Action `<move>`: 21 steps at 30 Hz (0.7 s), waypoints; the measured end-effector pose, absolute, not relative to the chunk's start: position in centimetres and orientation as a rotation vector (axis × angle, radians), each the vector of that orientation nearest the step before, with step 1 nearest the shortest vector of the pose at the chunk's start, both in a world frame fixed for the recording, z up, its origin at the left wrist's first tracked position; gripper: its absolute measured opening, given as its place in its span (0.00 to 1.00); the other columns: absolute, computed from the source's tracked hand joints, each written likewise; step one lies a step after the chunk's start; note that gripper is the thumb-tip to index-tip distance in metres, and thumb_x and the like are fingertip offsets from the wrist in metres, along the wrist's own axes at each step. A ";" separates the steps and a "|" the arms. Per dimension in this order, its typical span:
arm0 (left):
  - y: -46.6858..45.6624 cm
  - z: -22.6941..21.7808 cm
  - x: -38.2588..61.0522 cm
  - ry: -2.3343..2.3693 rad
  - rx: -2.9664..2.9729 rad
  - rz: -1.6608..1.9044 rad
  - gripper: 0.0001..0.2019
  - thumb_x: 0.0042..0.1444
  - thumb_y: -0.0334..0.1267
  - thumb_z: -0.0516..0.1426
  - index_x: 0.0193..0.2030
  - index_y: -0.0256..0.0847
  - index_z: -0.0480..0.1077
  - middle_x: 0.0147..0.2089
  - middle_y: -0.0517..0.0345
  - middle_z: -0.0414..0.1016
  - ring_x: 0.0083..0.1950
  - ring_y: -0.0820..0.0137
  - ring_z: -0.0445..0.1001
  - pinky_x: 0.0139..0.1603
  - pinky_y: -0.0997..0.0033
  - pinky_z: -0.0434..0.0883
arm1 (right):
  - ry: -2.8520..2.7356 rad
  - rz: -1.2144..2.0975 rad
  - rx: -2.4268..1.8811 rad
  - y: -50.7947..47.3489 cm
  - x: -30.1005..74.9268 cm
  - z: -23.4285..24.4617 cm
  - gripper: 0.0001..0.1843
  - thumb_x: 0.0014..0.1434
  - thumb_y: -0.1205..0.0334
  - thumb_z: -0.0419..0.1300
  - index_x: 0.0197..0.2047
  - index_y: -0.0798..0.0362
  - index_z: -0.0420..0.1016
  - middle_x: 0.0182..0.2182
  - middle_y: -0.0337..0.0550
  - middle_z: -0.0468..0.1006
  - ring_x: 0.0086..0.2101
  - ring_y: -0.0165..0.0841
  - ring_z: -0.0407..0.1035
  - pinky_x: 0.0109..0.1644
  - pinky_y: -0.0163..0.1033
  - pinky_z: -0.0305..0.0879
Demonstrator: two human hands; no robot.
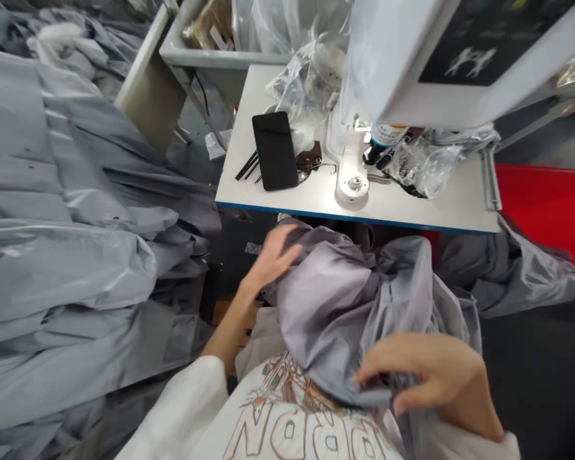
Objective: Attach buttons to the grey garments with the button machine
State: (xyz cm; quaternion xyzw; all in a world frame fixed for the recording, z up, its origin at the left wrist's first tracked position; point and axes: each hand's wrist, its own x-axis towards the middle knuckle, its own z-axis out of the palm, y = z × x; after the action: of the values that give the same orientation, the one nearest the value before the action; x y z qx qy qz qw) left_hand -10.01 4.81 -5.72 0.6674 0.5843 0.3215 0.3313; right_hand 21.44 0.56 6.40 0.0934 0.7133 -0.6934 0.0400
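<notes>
A shiny grey garment (340, 306) lies bunched against my chest, below the table's front edge. My right hand (426, 377) pinches a folded edge of this cloth between thumb and fingers. My left hand (273, 255) is raised at the garment's upper left side with its fingers spread. It touches the cloth lightly at most and grips nothing. The garment's full shape is hidden in its folds.
Ahead stands a white sewing table (287, 172) with a black phone (275, 151), small tools and plastic bags. A sewing machine's white body (412, 57) overhangs it. Large stacks of grey cloth (62, 255) fill the left, and a red surface (551, 211) lies right.
</notes>
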 end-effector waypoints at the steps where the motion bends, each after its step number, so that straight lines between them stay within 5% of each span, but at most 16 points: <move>1: 5.7 -5.4 -7.9 1.417 1.882 0.684 0.25 0.58 0.45 0.56 0.60 0.38 0.61 0.64 0.46 0.63 0.65 0.58 0.61 0.66 0.57 0.58 | 2.222 -2.149 0.308 2.3 21.6 5.6 0.28 0.61 0.48 0.54 0.57 0.58 0.69 0.48 0.52 0.76 0.48 0.35 0.70 0.53 0.39 0.65; 4: 6.2 -5.1 -3.0 1.266 2.085 0.314 0.22 0.58 0.50 0.55 0.53 0.36 0.66 0.54 0.45 0.72 0.57 0.58 0.70 0.57 0.62 0.67 | 2.377 -2.174 0.837 6.4 22.7 1.4 0.35 0.62 0.40 0.46 0.57 0.62 0.67 0.46 0.54 0.75 0.48 0.37 0.70 0.53 0.45 0.64; 6: 4.5 -5.1 -1.4 1.249 2.157 0.143 0.16 0.61 0.47 0.51 0.44 0.37 0.69 0.43 0.50 0.77 0.45 0.63 0.77 0.45 0.68 0.71 | 2.460 -1.787 1.589 8.3 23.3 -2.1 0.33 0.64 0.43 0.41 0.56 0.60 0.68 0.46 0.55 0.75 0.47 0.39 0.71 0.52 0.48 0.65; 8: 1.7 -5.0 -1.0 1.195 2.233 0.040 0.11 0.62 0.44 0.51 0.41 0.39 0.68 0.38 0.52 0.77 0.40 0.65 0.77 0.39 0.71 0.70 | 2.483 -1.166 1.945 9.5 23.8 -5.4 0.29 0.61 0.45 0.50 0.56 0.57 0.69 0.52 0.57 0.72 0.52 0.44 0.67 0.57 0.54 0.60; 10: -1.6 -4.6 -1.8 0.999 2.276 -0.077 0.09 0.59 0.43 0.56 0.38 0.39 0.66 0.37 0.54 0.77 0.38 0.64 0.77 0.37 0.71 0.69 | 2.503 -0.912 1.790 9.8 24.1 -7.8 0.30 0.57 0.46 0.57 0.58 0.54 0.67 0.58 0.56 0.67 0.58 0.48 0.61 0.62 0.56 0.54; 13: -6.0 -3.5 -4.3 0.822 2.284 -0.248 0.09 0.55 0.41 0.59 0.38 0.40 0.65 0.37 0.56 0.77 0.35 0.66 0.77 0.33 0.72 0.67 | 2.487 -1.002 1.386 8.7 24.5 -9.0 0.35 0.55 0.43 0.59 0.61 0.52 0.65 0.58 0.54 0.68 0.58 0.49 0.62 0.62 0.52 0.56; 16: -8.1 -2.1 -7.3 0.878 2.286 -0.317 0.08 0.55 0.40 0.59 0.37 0.40 0.65 0.33 0.59 0.77 0.30 0.68 0.75 0.28 0.72 0.63 | 2.424 -1.078 1.336 6.5 24.2 -7.6 0.28 0.57 0.43 0.57 0.53 0.53 0.70 0.45 0.52 0.77 0.46 0.48 0.71 0.49 0.47 0.66; 21: -7.3 0.2 -10.7 1.187 2.511 0.272 0.07 0.59 0.32 0.50 0.30 0.40 0.64 0.26 0.56 0.71 0.27 0.69 0.68 0.29 0.71 0.60 | 2.622 -1.137 2.164 2.8 23.9 -0.5 0.11 0.60 0.54 0.56 0.42 0.49 0.71 0.33 0.42 0.75 0.33 0.37 0.70 0.36 0.38 0.64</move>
State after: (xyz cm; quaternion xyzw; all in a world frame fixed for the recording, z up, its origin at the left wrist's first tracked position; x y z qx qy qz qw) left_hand -10.69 -7.32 0.15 0.8859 0.4189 0.0961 0.1743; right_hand 23.89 2.79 -0.53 0.5890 0.7136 -0.3094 -0.2195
